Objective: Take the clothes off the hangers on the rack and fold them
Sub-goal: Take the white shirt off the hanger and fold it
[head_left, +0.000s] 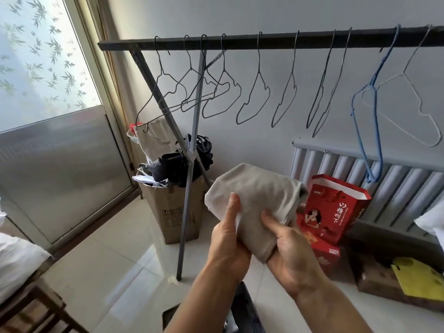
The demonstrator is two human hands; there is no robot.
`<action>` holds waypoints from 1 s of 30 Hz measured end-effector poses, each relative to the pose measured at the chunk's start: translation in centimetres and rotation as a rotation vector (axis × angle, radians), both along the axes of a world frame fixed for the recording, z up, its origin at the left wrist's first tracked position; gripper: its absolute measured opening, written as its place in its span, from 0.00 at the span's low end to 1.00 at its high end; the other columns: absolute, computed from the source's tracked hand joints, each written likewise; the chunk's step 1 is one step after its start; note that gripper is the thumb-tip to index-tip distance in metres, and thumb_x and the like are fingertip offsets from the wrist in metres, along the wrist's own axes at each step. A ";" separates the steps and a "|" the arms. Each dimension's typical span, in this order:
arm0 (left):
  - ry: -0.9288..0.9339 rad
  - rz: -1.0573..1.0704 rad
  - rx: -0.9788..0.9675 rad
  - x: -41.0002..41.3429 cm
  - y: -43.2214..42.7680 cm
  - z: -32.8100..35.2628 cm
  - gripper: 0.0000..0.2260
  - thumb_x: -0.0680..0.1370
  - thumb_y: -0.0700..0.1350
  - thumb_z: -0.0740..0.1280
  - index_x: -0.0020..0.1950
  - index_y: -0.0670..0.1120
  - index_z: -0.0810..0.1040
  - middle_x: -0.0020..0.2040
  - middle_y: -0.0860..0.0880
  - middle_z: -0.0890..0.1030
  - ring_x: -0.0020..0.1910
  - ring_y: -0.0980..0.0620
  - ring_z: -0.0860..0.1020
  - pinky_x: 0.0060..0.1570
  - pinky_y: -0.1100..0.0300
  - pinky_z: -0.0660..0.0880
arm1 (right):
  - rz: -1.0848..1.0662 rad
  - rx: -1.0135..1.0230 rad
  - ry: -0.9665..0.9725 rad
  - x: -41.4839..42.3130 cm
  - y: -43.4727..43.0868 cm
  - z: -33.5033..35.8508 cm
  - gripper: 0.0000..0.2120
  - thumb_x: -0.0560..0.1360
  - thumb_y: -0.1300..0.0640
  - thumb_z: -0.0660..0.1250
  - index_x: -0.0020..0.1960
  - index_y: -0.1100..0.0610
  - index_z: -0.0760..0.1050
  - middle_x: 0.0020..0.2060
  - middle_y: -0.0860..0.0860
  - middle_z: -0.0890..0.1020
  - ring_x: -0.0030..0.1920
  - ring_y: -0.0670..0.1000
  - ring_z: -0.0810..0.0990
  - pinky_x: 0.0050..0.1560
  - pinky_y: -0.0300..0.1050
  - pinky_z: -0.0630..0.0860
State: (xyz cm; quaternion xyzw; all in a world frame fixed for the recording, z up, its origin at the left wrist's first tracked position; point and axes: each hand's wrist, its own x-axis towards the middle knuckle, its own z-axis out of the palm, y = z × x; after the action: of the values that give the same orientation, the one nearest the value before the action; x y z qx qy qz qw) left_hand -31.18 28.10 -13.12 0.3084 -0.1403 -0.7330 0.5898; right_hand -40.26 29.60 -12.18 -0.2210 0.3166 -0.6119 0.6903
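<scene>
A folded beige garment (254,195) is held up in front of me by both hands. My left hand (227,236) grips its lower left edge with the thumb lying on top. My right hand (288,251) grips its lower right corner, thumb pressed on the cloth. Above runs the dark rack bar (264,39), carrying several bare wire hangers (254,97), a blue hanger (367,111) and a white hanger (413,104) at the right. No clothes hang on any of them.
The rack's grey crossed legs (189,183) stand just left of my hands. Behind them is a cardboard box (170,212) full of dark items. Red gift bags (334,207) and a radiator (384,179) are at the right, a yellow bag (418,277) further right, bedding (16,260) at the left.
</scene>
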 end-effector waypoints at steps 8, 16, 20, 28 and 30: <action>-0.292 0.278 0.008 3.0 -0.2 -1.2 0.20 0.69 0.48 0.74 0.57 0.38 0.79 0.50 0.42 0.86 0.50 0.45 0.84 0.53 0.48 0.79 | 0.111 0.072 0.174 1.1 -0.9 -2.1 0.16 0.77 0.64 0.64 0.64 0.55 0.75 0.53 0.55 0.85 0.54 0.56 0.84 0.53 0.55 0.79; -0.612 0.172 -0.162 11.4 -1.4 -2.0 0.16 0.68 0.48 0.70 0.52 0.42 0.80 0.44 0.46 0.85 0.46 0.47 0.83 0.45 0.53 0.81 | -0.113 -0.080 0.746 3.6 -4.4 -4.0 0.26 0.79 0.51 0.65 0.74 0.50 0.61 0.63 0.48 0.73 0.62 0.48 0.73 0.55 0.43 0.72; -0.571 0.008 -0.107 15.1 -2.2 -2.8 0.18 0.70 0.55 0.67 0.54 0.45 0.80 0.48 0.45 0.86 0.47 0.49 0.84 0.43 0.56 0.81 | 0.309 -0.117 0.823 7.2 -7.5 -3.6 0.33 0.65 0.36 0.71 0.63 0.54 0.74 0.54 0.49 0.83 0.54 0.51 0.82 0.49 0.42 0.78; -0.493 0.028 0.203 22.9 -6.4 -7.6 0.29 0.69 0.62 0.69 0.61 0.43 0.77 0.52 0.42 0.85 0.50 0.44 0.84 0.48 0.49 0.81 | 0.564 0.133 0.409 12.8 -10.3 -8.8 0.15 0.70 0.57 0.71 0.53 0.65 0.79 0.46 0.60 0.85 0.42 0.56 0.84 0.37 0.45 0.82; -0.535 0.038 0.237 23.9 -7.2 -9.1 0.27 0.69 0.62 0.69 0.57 0.43 0.79 0.50 0.43 0.86 0.49 0.44 0.84 0.52 0.48 0.81 | 0.468 0.135 0.432 14.4 -11.0 -10.0 0.16 0.68 0.57 0.71 0.54 0.62 0.79 0.45 0.57 0.85 0.42 0.55 0.85 0.36 0.46 0.82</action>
State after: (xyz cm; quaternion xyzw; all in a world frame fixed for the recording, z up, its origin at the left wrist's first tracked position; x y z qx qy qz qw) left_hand -7.28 20.86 -22.18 0.5601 -0.1987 -0.6257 0.5053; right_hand -25.82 18.60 -22.18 -0.3663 0.4361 -0.3532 0.7423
